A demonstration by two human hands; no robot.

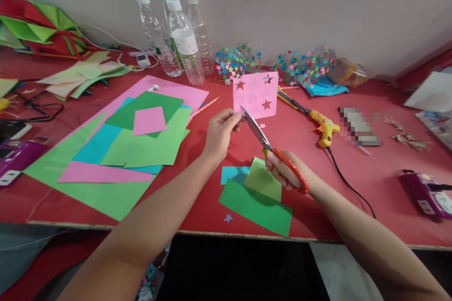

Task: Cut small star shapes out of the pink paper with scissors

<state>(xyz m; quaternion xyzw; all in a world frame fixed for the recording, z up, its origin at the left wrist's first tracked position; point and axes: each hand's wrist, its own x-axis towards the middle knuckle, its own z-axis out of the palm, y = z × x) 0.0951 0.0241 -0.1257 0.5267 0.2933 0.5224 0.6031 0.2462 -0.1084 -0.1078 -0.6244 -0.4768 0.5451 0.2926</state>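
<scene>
My left hand (221, 132) pinches the lower left corner of a pink paper square (252, 98), held up above the red table. Several star-shaped holes are cut in it, and faint drawn stars show between them. My right hand (285, 169) grips orange-handled scissors (259, 131) whose blades point up and left at the paper's lower left part. I cannot tell whether the blades are parted. A small pink star (262, 126) is just below the paper. Under my right hand lie a dark green sheet (257, 209), a lighter green piece (263, 181) and a blue piece (233, 174).
Coloured paper sheets (148, 145) are piled at left. Clear plastic bottles (185, 44) stand by the wall beside bags of stars (305, 65). A yellow glue gun (323, 126), its cord trailing, lies at right. A purple power socket (425, 192) sits near the right edge.
</scene>
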